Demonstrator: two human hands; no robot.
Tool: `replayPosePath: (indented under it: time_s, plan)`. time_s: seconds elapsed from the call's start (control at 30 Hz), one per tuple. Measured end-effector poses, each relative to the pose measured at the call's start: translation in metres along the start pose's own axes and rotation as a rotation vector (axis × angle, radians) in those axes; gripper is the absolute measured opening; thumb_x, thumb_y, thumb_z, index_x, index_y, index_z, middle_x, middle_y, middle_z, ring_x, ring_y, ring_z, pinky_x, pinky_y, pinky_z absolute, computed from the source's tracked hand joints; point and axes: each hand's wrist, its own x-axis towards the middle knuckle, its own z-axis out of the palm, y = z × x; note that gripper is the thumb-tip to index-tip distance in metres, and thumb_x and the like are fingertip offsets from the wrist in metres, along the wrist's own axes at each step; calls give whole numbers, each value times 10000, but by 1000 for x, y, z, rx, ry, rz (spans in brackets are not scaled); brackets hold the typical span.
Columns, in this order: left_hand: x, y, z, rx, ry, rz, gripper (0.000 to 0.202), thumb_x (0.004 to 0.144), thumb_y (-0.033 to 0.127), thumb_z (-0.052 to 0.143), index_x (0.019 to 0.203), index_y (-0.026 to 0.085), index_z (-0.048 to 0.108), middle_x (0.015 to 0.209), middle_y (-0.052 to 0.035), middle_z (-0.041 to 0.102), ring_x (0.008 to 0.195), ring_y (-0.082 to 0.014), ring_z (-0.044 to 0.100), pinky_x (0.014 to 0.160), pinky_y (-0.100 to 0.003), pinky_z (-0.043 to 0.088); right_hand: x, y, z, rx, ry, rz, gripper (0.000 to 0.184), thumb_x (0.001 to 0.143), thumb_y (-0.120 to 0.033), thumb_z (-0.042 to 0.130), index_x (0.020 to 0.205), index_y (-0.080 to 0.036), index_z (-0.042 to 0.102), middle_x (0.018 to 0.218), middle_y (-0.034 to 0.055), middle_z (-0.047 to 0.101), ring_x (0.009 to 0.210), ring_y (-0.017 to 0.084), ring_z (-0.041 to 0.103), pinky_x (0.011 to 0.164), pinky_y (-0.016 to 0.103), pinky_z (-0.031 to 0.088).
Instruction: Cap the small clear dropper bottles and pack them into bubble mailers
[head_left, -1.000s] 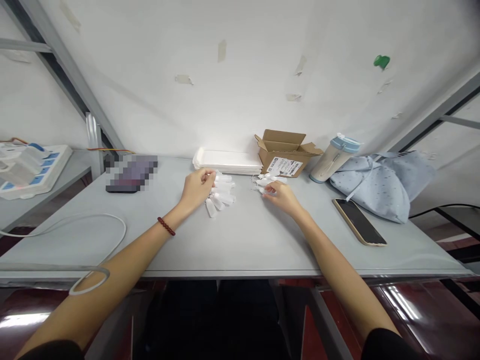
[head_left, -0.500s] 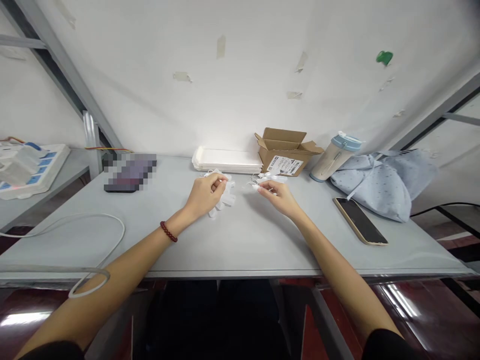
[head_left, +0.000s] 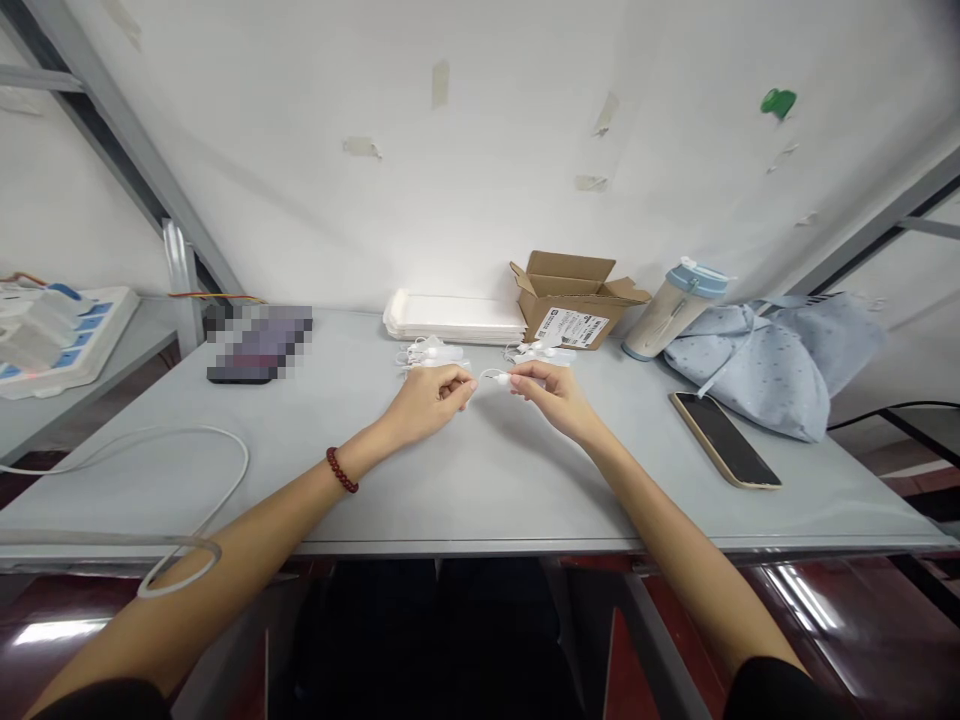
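Note:
My left hand (head_left: pixel 431 398) is raised over the middle of the grey table (head_left: pixel 465 480), its fingers pinched on something small that I cannot make out. My right hand (head_left: pixel 553 390) faces it a few centimetres away, pinching a small white part with a thin wire (head_left: pixel 497 377) that reaches toward my left fingertips. Behind my left hand lies a small pile of white parts (head_left: pixel 433 353). A second pile of white parts (head_left: pixel 541 351) lies behind my right hand.
A stack of white trays (head_left: pixel 454 318) and an open cardboard box (head_left: pixel 574 300) stand at the back. A tumbler (head_left: pixel 673 309), a blue cloth bag (head_left: pixel 757 360) and a phone (head_left: pixel 724 452) lie right. A dark blurred object (head_left: pixel 259 345) and a white cable (head_left: pixel 187 490) lie left.
Both hands lifted from the piles and came together over the table's middle. My left hand left the white pile behind; my right hand brought a small wired part along.

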Motion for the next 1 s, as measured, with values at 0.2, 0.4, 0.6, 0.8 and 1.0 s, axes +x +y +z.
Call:
replayPosePath:
  time_s: [0.2, 0.4, 0.6, 0.8, 1.0]
  plan:
    - [2, 3, 0, -183, -15, -114, 240, 824, 384, 543, 718, 178, 604, 621, -13, 608, 488, -109, 496, 495, -238, 411, -1, 0, 1, 34, -34, -17, 251, 833, -398, 599, 891, -180, 710, 841, 37, 703, 786, 167, 620, 688, 285, 463]
    - [4, 4, -2, -295, -61, -171, 255, 809, 402, 579, 720, 165, 607, 632, -12, 607, 477, -91, 488, 492, -233, 413, -2, -3, 0, 58, -68, -24, 249, 845, -388, 586, 888, -179, 715, 807, 35, 688, 754, 155, 599, 667, 278, 454]
    - [4, 1, -1, -347, -77, -208, 272, 807, 421, 595, 718, 165, 613, 639, -13, 603, 483, -88, 482, 463, -225, 386, -3, -6, 0, 38, -80, -15, 235, 846, -379, 581, 874, -188, 716, 815, 37, 689, 757, 158, 597, 653, 275, 458]
    - [4, -1, -1, -412, -83, -249, 252, 801, 411, 618, 765, 163, 642, 635, -6, 601, 476, -83, 479, 443, -219, 358, -3, -5, 1, 40, -88, -14, 242, 853, -380, 579, 884, -185, 718, 823, 41, 692, 758, 158, 601, 652, 274, 459]
    - [4, 2, -1, -453, -77, -266, 243, 783, 396, 639, 755, 155, 648, 610, 1, 588, 460, -77, 469, 430, -218, 336, -3, -6, 1, 48, -92, -23, 215, 847, -361, 589, 860, -186, 714, 833, 36, 700, 770, 159, 620, 680, 280, 461]
